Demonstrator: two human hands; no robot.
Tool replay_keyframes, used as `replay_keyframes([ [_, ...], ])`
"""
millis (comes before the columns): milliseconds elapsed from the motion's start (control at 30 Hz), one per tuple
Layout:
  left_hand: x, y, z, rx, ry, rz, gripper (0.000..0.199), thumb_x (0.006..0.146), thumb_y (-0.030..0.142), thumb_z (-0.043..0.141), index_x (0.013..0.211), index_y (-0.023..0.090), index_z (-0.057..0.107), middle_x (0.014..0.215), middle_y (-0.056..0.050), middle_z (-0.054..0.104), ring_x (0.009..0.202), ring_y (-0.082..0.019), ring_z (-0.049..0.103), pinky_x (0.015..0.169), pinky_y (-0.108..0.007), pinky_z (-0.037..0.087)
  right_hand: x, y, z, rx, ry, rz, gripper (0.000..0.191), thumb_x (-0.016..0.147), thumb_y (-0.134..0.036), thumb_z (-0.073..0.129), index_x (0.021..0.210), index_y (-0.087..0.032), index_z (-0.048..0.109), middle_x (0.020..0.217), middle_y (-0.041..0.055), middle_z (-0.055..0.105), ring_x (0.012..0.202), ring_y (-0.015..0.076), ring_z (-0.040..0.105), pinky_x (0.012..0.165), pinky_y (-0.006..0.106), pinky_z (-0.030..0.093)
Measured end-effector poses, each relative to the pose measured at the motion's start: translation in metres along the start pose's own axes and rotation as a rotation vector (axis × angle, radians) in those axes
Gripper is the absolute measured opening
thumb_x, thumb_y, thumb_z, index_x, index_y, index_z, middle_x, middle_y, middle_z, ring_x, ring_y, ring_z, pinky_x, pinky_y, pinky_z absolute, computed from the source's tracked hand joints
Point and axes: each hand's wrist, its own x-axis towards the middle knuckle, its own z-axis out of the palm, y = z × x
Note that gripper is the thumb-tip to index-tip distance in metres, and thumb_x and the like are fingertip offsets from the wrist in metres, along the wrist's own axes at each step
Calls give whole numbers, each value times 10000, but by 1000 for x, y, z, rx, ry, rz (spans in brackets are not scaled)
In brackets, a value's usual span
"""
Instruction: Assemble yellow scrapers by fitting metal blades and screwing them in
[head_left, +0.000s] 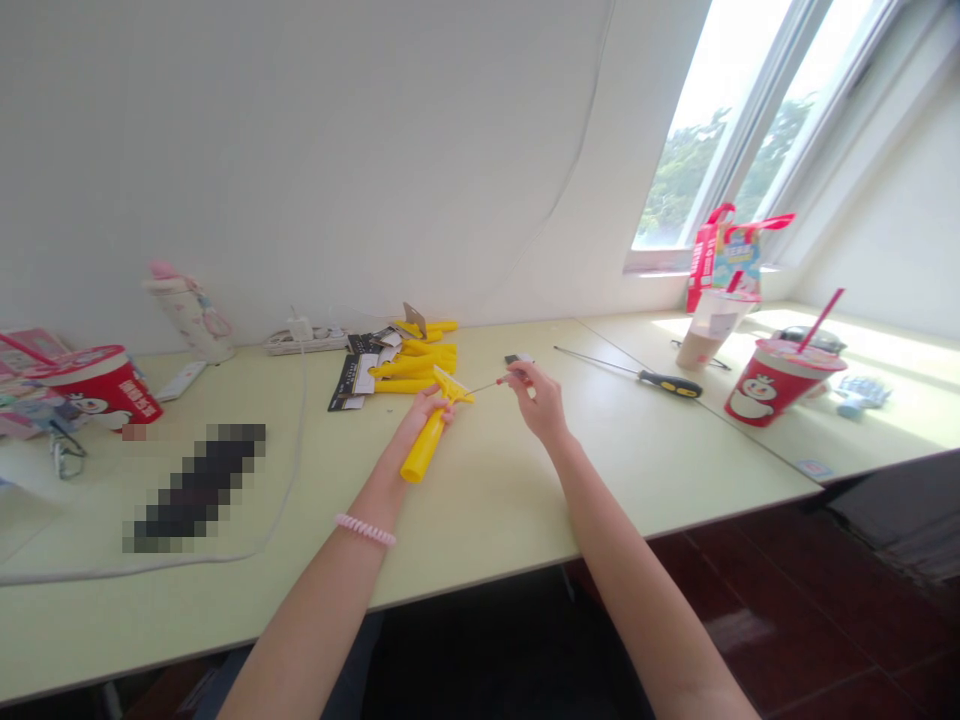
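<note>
My left hand (421, 412) is closed around the neck of a yellow scraper (424, 448), its round handle pointing down toward me and its wide head up. In my right hand (541, 402) is a small screwdriver (501, 381) with a red handle, mostly covered by the fingers. Its thin shaft points left, and the tip reaches the scraper's head; whether it touches a screw is too small to tell. Behind my left hand lies a pile of more yellow scrapers (420, 365) with black-and-white cards (346, 385). A small dark piece (513, 358) lies just behind my right hand.
A larger black-and-yellow screwdriver (670, 384) lies to the right. Red drink cups stand at the right (766, 385) and left (112, 390), with a milky drink cup (709, 335) behind. A white cable (300, 440) runs from the power strip (319, 341) across the table's left side.
</note>
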Motion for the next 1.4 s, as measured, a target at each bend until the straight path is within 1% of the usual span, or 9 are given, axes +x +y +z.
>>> replay_keyframes([
  [100,-1,0,1,6,12,9,535,673,-24,503,1156,193,427,786,-12,538,484,-32,493,412,-114,404,0,-1,-1,-29,12,87,188,848,-388,487,835,-223,575,624,1,623,546,148,562,586,280,460],
  [167,-1,0,1,21,1,19,533,675,-23,508,1155,194,424,786,-13,538,493,-37,502,414,-117,405,1,-1,-2,-63,11,101,198,845,-391,492,782,-219,567,605,-3,615,506,135,525,558,267,438],
  [400,-2,0,2,56,-14,24,547,683,-22,515,1176,188,401,754,-12,533,489,-46,502,417,-124,399,4,3,-5,-12,-34,-70,178,848,-215,418,842,-224,595,838,46,651,802,184,589,734,333,470],
  [567,-3,0,3,58,-2,34,558,679,-25,512,1183,182,394,747,-15,541,491,-53,506,418,-130,398,3,2,-5,-1,-23,-88,198,856,-226,437,928,-234,621,890,50,668,840,191,600,764,344,474],
  [700,-3,0,3,63,-3,37,559,681,-19,510,1187,181,383,750,-16,546,490,-54,507,420,-130,398,2,1,-4,-57,55,-16,185,847,-291,481,960,-223,611,851,49,680,712,174,595,695,318,476],
  [900,-1,0,2,113,-29,50,581,693,-11,517,1213,183,347,740,-14,543,485,-52,500,424,-131,394,2,-4,-4,-102,45,138,217,845,-380,488,753,-197,562,621,19,646,504,126,505,560,255,422],
  [1200,-2,0,1,129,-21,60,576,677,-4,520,1200,186,373,729,-11,534,496,-55,498,423,-131,377,4,-2,-7,-15,-57,-105,218,884,-240,389,826,-218,598,850,51,658,836,171,597,757,301,456],
  [1300,-2,0,2,125,-14,72,569,665,-2,530,1183,183,384,731,-10,535,499,-51,495,429,-127,372,3,-5,-6,-30,-20,-44,189,873,-317,442,884,-213,599,850,52,674,752,163,607,714,289,464],
  [1400,-2,-1,2,142,-23,74,569,667,5,536,1183,184,377,730,-11,538,494,-49,493,439,-131,376,2,-7,-5,-107,15,95,279,847,-444,479,745,-204,578,626,19,632,535,134,540,575,258,428],
])
